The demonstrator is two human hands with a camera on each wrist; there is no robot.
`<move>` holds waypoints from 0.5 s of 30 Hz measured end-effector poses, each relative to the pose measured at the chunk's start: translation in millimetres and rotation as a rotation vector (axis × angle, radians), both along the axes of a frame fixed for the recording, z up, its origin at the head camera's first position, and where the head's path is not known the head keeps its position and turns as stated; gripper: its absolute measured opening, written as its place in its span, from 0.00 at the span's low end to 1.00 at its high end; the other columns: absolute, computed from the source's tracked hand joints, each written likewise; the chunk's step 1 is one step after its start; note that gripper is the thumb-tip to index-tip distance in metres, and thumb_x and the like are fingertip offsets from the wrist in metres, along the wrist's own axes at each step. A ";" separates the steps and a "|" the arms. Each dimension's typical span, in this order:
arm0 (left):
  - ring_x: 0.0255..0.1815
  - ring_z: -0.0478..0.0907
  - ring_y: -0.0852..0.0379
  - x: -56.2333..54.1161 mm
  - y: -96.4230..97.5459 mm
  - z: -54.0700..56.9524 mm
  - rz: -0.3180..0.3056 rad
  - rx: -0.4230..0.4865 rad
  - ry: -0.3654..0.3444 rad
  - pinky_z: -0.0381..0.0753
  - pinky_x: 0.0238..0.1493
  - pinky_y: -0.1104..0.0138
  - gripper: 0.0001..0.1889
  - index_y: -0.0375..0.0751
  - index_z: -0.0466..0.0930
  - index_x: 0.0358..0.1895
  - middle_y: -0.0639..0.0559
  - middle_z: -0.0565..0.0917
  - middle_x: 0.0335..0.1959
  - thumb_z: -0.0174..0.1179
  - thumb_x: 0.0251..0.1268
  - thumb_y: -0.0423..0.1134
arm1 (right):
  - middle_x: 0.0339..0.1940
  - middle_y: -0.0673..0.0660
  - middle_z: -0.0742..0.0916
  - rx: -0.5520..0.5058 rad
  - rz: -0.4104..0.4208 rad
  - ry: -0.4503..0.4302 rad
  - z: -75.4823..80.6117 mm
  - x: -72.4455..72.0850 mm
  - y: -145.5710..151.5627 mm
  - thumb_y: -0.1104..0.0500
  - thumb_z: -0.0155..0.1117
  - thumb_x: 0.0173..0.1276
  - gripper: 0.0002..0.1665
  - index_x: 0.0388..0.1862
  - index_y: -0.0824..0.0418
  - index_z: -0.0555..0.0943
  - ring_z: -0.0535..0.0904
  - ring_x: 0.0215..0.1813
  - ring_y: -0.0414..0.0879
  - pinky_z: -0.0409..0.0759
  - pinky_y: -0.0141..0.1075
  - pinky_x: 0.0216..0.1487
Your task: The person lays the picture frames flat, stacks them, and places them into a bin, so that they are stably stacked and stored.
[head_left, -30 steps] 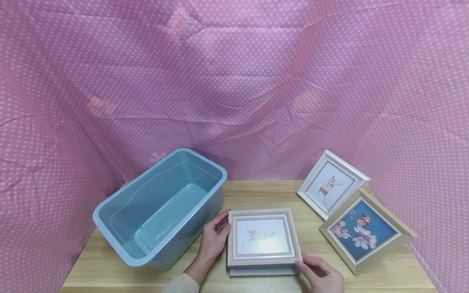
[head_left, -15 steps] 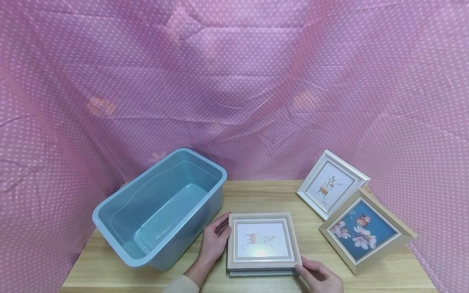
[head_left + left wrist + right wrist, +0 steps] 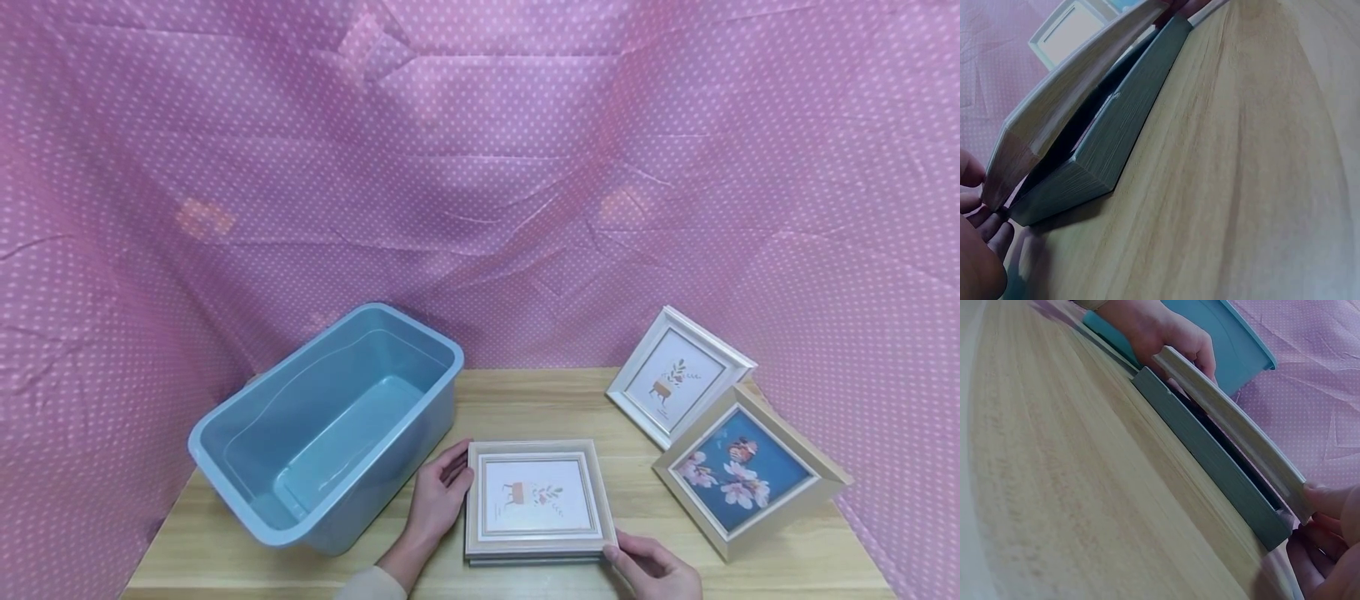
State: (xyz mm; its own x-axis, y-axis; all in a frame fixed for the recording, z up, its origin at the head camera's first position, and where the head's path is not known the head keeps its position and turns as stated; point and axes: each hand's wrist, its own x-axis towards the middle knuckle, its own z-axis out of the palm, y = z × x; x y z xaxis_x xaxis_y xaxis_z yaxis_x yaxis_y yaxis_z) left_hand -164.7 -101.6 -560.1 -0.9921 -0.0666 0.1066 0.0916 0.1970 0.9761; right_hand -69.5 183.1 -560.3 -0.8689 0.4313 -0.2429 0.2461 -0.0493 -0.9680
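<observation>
A beige picture frame (image 3: 537, 493) lies picture-up between the person's two hands, held just over a grey-green frame (image 3: 1216, 469) on the wooden table (image 3: 536, 400); it covers nearly all of that lower frame, and a dark gap shows between them at the near side. The left hand (image 3: 438, 496) reaches forward, its thumb and fingers pinching the beige frame's left edge; the right hand (image 3: 654, 567), partly cut off below, pinches the near right corner, thumb uppermost. The tiny lettering on the beige frame's print is too small to read. Beside the left fingers stands a blue bin (image 3: 397, 460); beyond the right fingers, a white frame (image 3: 675, 379) and a bird-and-blossom frame (image 3: 738, 477) stand tilted, their small lettering illegible.
</observation>
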 end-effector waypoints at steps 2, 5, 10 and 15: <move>0.69 0.82 0.33 0.7 -0.4 -0.1 -0.004 0.008 -0.001 0.81 0.73 0.47 0.24 0.23 0.77 0.70 0.29 0.83 0.69 0.60 0.72 0.23 | 0.29 0.44 0.94 0.006 0.010 -0.024 -0.7 0.2 1.1 0.70 0.84 0.56 0.18 0.44 0.75 0.90 0.90 0.35 0.32 0.89 0.25 0.37; 0.69 0.82 0.33 1.4 -1.0 -0.6 -0.014 0.010 -0.003 0.81 0.73 0.47 0.24 0.23 0.77 0.70 0.28 0.82 0.69 0.60 0.72 0.23 | 0.31 0.45 0.95 0.027 0.039 -0.075 -2.7 0.9 4.5 0.65 0.86 0.57 0.19 0.45 0.72 0.91 0.90 0.36 0.31 0.89 0.24 0.38; 0.70 0.82 0.34 1.6 -0.6 -2.3 -0.013 -0.007 -0.018 0.80 0.74 0.47 0.25 0.24 0.77 0.70 0.29 0.82 0.70 0.60 0.71 0.23 | 0.35 0.49 0.96 0.048 0.075 -0.121 -7.0 1.9 8.5 0.61 0.87 0.58 0.20 0.46 0.70 0.91 0.89 0.37 0.30 0.89 0.23 0.39; 0.71 0.81 0.34 1.3 -0.9 -3.5 -0.003 -0.062 -0.004 0.79 0.75 0.46 0.25 0.26 0.78 0.70 0.31 0.82 0.70 0.61 0.70 0.25 | 0.36 0.52 0.96 0.046 0.075 -0.115 -9.2 1.8 8.8 0.62 0.87 0.57 0.20 0.46 0.71 0.91 0.90 0.38 0.30 0.89 0.24 0.40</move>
